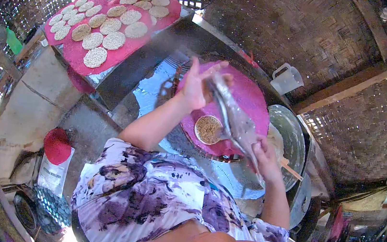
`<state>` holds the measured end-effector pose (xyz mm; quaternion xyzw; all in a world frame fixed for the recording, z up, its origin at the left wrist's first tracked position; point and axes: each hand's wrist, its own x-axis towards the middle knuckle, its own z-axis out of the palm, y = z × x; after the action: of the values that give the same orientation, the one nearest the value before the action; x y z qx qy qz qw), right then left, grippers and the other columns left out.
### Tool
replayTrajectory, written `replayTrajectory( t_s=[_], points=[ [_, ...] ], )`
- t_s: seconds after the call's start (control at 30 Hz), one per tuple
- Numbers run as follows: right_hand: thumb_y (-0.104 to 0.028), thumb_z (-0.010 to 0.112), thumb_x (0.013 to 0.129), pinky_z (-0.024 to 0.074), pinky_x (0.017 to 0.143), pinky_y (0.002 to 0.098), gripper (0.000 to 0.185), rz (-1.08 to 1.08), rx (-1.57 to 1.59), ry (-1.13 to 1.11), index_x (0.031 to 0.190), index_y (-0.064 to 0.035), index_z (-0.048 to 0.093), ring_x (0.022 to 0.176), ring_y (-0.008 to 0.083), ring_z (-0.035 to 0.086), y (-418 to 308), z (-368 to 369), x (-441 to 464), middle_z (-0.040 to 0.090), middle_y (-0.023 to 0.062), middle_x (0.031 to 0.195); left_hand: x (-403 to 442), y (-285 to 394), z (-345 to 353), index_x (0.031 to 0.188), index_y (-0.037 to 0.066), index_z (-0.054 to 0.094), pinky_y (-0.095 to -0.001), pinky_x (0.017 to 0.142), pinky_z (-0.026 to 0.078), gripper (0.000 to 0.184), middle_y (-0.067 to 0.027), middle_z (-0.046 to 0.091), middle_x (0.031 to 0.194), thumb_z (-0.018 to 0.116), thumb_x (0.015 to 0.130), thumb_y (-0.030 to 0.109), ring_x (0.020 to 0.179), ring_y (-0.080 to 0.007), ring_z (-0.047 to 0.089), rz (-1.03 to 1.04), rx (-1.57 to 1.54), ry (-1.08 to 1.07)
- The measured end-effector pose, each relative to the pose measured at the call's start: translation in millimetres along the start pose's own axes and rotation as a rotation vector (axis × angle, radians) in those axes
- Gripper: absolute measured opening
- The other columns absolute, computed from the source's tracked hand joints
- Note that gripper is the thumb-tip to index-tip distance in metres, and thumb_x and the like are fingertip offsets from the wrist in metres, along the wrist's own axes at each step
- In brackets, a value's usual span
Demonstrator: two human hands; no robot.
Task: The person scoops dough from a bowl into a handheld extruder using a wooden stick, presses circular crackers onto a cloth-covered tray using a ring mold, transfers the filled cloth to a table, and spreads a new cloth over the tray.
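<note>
Grey, glossy, pale-flecked sheet (240,122), blurred, tilted, right fingers (261,151) pinching one end, left fingers (216,68) spread at the other

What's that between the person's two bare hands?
In the head view, a long, grey, shiny sheet, maybe plastic, fills the space between the bare left hand and the bare right hand.

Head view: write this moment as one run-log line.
right hand: holds grey sheet, blurred; left hand: at sheet's far end; below: bowl of brown bits on pink mat
</note>
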<state>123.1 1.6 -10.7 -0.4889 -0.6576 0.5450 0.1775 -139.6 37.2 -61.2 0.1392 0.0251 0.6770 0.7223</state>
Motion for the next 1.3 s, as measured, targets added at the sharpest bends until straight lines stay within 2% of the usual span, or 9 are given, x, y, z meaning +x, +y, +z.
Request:
replayTrajectory(
  t_s=[0.03, 0.07, 0.13, 0.17, 0.3, 0.4, 0.8, 1.13, 1.3],
  points=[
    [-0.032, 0.049, 0.086, 0.0373, 0.044, 0.0226, 0.035, -0.061, 0.052, 0.045, 0.108, -0.0051, 0.045, 0.055, 0.0082, 0.048, 0, 0, 2, 0.054, 0.0037, 0.073, -4, 4, 14, 0.111, 0.008, 0.05, -0.0364, 0.078, 0.042, 0.068, -0.0114, 0.059, 0.09, 0.03, 0.08, 0.066, 0.086, -0.0209, 0.056, 0.0, 0.05, 0.087],
    [-0.031, 0.049, 0.087, 0.038, 0.046, 0.0222, 0.036, -0.126, 0.106, 0.093, 0.111, -0.0058, 0.042, 0.059, 0.0082, 0.049, -1, 1, 6, 0.054, 0.0043, 0.077, 18, 10, -53, 0.123, 0.006, 0.04, -0.0409, 0.095, 0.034, 0.069, -0.0175, 0.048, 0.119, 0.036, 0.081, 0.06, 0.113, -0.0257, 0.045, -0.205, -0.157, -0.492],
    [-0.031, 0.047, 0.088, 0.0413, 0.059, 0.0225, 0.037, -0.165, 0.111, 0.091, 0.115, -0.0064, 0.038, 0.072, 0.0087, 0.049, -15, 6, 13, 0.053, 0.0051, 0.086, -5, 1, -20, 0.124, 0.005, 0.039, -0.0413, 0.097, 0.032, 0.062, -0.0166, 0.047, 0.121, 0.039, 0.084, 0.052, 0.113, -0.027, 0.045, 0.144, 1.153, -0.571],
    [-0.032, 0.047, 0.088, 0.0416, 0.061, 0.0234, 0.039, -0.22, 0.114, 0.074, 0.116, -0.0063, 0.039, 0.073, 0.009, 0.049, -17, 14, 20, 0.053, 0.0047, 0.085, -16, -6, -8, 0.124, 0.004, 0.038, -0.0414, 0.098, 0.031, 0.058, -0.0161, 0.046, 0.122, 0.041, 0.085, 0.048, 0.113, -0.0277, 0.045, 0.347, 1.801, -0.557],
    [-0.037, 0.046, 0.088, 0.0421, 0.071, 0.0283, 0.045, -0.434, 0.076, -0.207, 0.12, -0.0067, 0.044, 0.079, 0.0108, 0.05, 1, 28, 62, 0.054, 0.0028, 0.085, -7, -24, -59, 0.112, 0.004, 0.046, -0.0387, 0.094, 0.036, 0.039, -0.0142, 0.052, 0.11, 0.046, 0.083, 0.031, 0.103, -0.0263, 0.05, 0.38, 1.282, -0.087],
    [-0.034, 0.052, 0.082, 0.0439, 0.076, 0.0359, 0.033, -0.413, -0.394, 0.026, 0.1, -0.0091, 0.061, 0.084, 0.024, 0.057, 11, 40, 84, 0.06, 0.0105, 0.087, -23, 14, -65, 0.101, 0.007, 0.055, -0.0361, 0.087, 0.042, 0.022, -0.0081, 0.058, 0.099, 0.046, 0.084, 0.019, 0.096, -0.0209, 0.054, 0.54, 2.495, 0.108],
    [-0.025, 0.056, 0.071, 0.0469, 0.069, 0.0421, 0.018, -0.435, -0.969, 0.035, 0.075, -0.0094, 0.064, 0.079, 0.0304, 0.057, 34, 39, 111, 0.059, 0.0121, 0.08, -77, 73, -69, 0.102, 0.003, 0.053, -0.04, 0.075, 0.05, 0.032, -0.0123, 0.056, 0.099, 0.049, 0.084, 0.029, 0.084, -0.0244, 0.058, 0.391, 0.693, 0.288],
    [-0.026, 0.057, 0.073, 0.046, 0.066, 0.0406, 0.02, -0.543, -0.947, 0.159, 0.073, -0.0063, 0.062, 0.08, 0.0285, 0.056, -16, 53, 139, 0.056, 0.0107, 0.078, -68, 61, -26, 0.084, -0.004, 0.057, -0.0251, 0.035, 0.029, 0.025, -0.0077, 0.051, 0.06, 0.061, 0.076, 0.019, 0.042, -0.0135, 0.041, 0.469, 0.648, 0.575],
    [-0.027, 0.056, 0.073, 0.047, 0.07, 0.0424, 0.02, -0.509, -1.009, 0.107, 0.077, -0.0093, 0.064, 0.082, 0.0296, 0.057, -11, 74, 178, 0.058, 0.0107, 0.081, -78, 86, -55, 0.087, 0.001, 0.056, -0.0323, 0.056, 0.048, 0.019, -0.0097, 0.057, 0.076, 0.061, 0.077, 0.016, 0.063, -0.021, 0.057, 0.23, 0.686, 0.304]
  ],
)
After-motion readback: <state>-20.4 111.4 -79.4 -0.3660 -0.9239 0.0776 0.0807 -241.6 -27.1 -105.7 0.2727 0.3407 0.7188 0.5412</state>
